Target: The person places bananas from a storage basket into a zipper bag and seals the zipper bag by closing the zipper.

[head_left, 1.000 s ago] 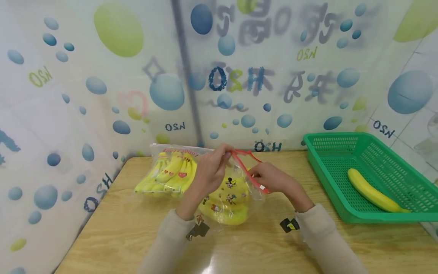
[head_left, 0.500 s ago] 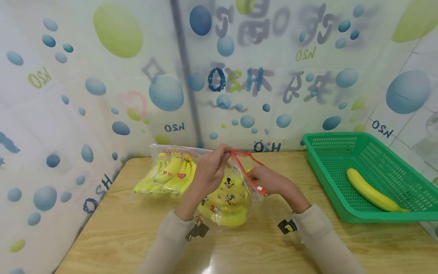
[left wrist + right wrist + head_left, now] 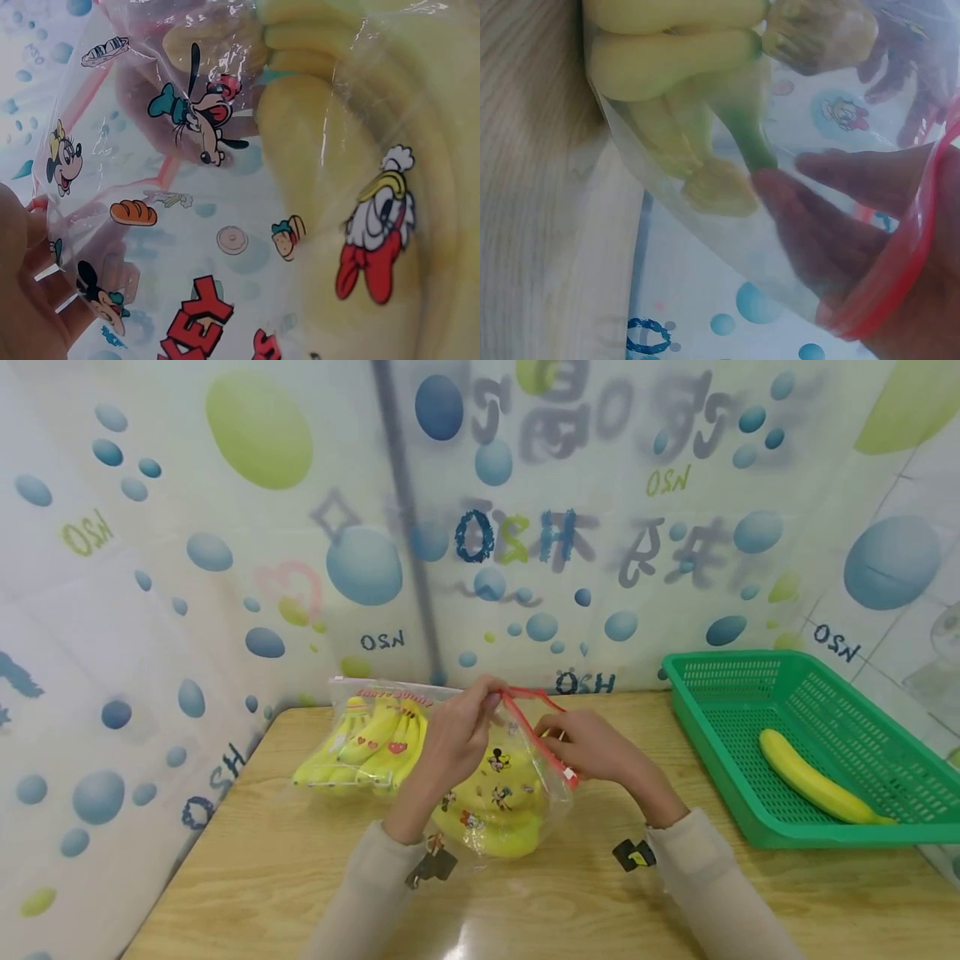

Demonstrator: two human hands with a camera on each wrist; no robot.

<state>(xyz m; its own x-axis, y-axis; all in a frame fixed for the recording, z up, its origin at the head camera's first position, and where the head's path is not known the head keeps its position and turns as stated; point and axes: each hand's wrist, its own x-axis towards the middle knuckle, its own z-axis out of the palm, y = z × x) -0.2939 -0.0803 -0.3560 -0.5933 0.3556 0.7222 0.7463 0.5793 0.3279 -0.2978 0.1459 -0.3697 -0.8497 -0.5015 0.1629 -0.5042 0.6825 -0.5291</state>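
My left hand [image 3: 457,735] pinches the red-edged mouth of a clear zip bag [image 3: 497,793] printed with cartoon figures. Yellow bananas [image 3: 495,839] fill its lower part. In the head view, my right hand [image 3: 588,747] is at the bag's gaping mouth. From the right wrist, its fingers [image 3: 810,217] reach inside past the red zip edge [image 3: 900,277]; they are spread, one fingertip right at a banana's green stem [image 3: 750,139]. The white slider [image 3: 570,773] sits at the mouth's near end. Through the printed plastic, the left wrist view shows the right fingers [image 3: 150,112] beside the banana tops.
Another clear zip bag [image 3: 367,739] of bananas lies left of the left hand. On the right stands a green basket [image 3: 720,760] with a single banana [image 3: 813,777] in it. A patterned curtain [image 3: 622,577] hangs behind the wooden table [image 3: 247,860].
My right hand goes a little deeper into the bag's mouth, then draws back slightly, so more of its fingers show. The left hand keeps its pinch, and the bag mouth shifts slightly left.
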